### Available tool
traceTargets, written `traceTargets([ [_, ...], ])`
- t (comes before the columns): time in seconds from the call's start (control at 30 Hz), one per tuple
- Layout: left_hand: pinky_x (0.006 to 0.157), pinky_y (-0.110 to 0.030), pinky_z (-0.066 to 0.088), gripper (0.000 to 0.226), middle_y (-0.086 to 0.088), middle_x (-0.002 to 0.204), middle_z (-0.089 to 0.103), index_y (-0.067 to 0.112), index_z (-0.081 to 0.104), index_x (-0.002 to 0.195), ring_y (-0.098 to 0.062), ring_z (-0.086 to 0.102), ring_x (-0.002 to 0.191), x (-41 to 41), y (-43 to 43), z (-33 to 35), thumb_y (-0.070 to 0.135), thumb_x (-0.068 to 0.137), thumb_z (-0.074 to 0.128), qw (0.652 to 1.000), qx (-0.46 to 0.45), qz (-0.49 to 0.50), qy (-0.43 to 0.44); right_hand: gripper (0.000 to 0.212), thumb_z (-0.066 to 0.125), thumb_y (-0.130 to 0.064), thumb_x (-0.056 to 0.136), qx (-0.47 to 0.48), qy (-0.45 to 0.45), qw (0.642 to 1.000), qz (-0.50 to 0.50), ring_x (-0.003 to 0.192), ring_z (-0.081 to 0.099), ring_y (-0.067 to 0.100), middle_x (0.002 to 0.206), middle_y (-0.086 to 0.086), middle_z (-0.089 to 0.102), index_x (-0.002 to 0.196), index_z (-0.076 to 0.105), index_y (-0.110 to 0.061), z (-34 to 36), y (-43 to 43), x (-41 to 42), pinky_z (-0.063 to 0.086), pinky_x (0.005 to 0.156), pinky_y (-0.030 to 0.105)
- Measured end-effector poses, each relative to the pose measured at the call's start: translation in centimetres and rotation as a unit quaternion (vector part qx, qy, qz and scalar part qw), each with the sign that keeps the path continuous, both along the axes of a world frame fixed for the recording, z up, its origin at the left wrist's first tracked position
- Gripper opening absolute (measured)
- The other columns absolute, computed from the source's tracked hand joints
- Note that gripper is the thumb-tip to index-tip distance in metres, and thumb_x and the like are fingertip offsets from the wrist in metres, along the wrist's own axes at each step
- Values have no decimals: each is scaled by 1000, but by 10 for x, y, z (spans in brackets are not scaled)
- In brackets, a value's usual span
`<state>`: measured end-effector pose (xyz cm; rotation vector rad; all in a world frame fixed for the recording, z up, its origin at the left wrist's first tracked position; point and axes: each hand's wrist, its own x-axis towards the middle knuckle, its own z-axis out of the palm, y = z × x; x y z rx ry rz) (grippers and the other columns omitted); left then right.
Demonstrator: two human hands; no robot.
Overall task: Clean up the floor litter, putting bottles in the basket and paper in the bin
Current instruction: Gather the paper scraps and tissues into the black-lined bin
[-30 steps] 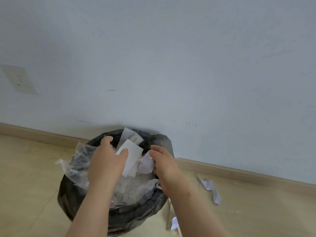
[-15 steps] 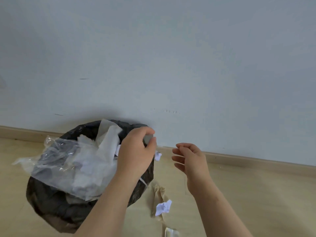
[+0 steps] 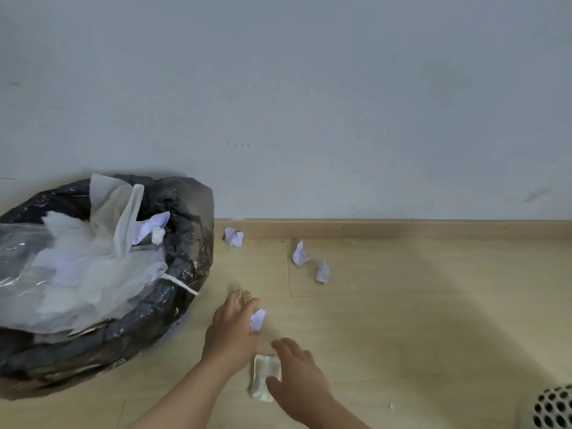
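The black-bagged bin (image 3: 185, 274) stands at the left against the wall, heaped with white paper and clear plastic. My left hand (image 3: 232, 329) is low over the floor beside it, fingers stretched forward, with a crumpled white paper scrap (image 3: 257, 320) touching its thumb side. My right hand (image 3: 300, 376) hovers just right of a flattened white packet (image 3: 263, 379), fingers spread and thumb at the packet's edge. Three more paper scraps lie on the floor: one by the skirting (image 3: 233, 236) and two further right (image 3: 300, 253) (image 3: 322, 271).
A pale wall with a wooden skirting board (image 3: 402, 229) runs across the back. A white perforated object (image 3: 554, 407) shows at the bottom right corner. The floor is light wood.
Both hands have left the bin's rim and dropped to the floor to its right. The view has swung right and down, bringing the scattered scraps into sight.
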<state>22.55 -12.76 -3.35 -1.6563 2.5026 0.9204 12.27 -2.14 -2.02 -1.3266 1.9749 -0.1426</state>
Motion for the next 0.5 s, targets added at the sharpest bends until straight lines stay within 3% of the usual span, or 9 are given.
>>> traceTargets([
  [0.07,95,-29,38,67,11,154,6,41,28,139,-20,25,135,5,3,-10,10,82,44,999,34,-7,-13,70,52,-30,88,34,13,997,65,143,15,18,157,-15,7,148,17,-34,-12,8,3,30,109,37],
  [0.13,95,-30,39,68,12,153,12,43,22,141,-20,28,133,7,5,-18,14,83,43,997,58,-34,-48,76,66,-31,78,23,63,990,127,142,18,19,156,-11,14,142,26,-39,-25,15,7,35,102,48],
  [0.17,94,-30,39,68,12,151,19,42,21,142,-20,30,131,7,6,-21,16,83,43,995,54,-53,-72,80,79,-36,60,4,89,986,141,134,34,21,147,-9,28,130,38,-40,-31,17,9,46,87,51],
  [0.2,92,-30,39,67,13,147,25,41,23,141,-21,32,129,8,6,-23,15,82,42,993,43,-65,-88,85,86,-40,35,-14,114,985,129,116,48,21,130,-10,42,110,47,-41,-39,19,11,53,63,43],
  [0.27,88,-28,40,64,13,138,36,39,32,136,-21,36,122,10,6,-27,9,80,41,993,29,-70,-93,79,82,-35,8,-27,132,986,97,86,46,16,100,-12,44,81,51,-34,-53,21,9,42,38,23],
  [0.33,86,-27,42,57,8,125,46,35,43,128,-22,42,115,15,7,-33,6,79,41,994,44,-56,-80,64,80,-30,10,-69,151,984,66,72,40,15,89,-10,38,68,51,-29,-68,23,2,31,32,18],
  [0.4,80,-27,45,43,7,103,55,28,55,111,-21,51,105,20,8,-40,5,76,42,997,66,-41,-30,63,82,-30,25,-83,146,984,53,66,50,16,90,-7,38,76,45,-26,-55,21,-3,19,35,19],
  [0.43,73,-23,46,35,8,92,56,25,58,101,-19,55,97,23,9,-40,5,77,44,997,77,-27,-15,55,80,-28,45,-78,137,987,17,74,56,19,98,-4,42,87,46,-25,-52,22,-7,21,40,22],
  [0.5,56,-14,37,19,11,77,53,27,53,85,-11,54,79,27,11,-35,8,80,50,996,89,-9,-21,28,56,-19,82,-32,110,991,-66,103,53,25,118,3,43,108,46,-16,-50,20,-15,30,60,28],
])
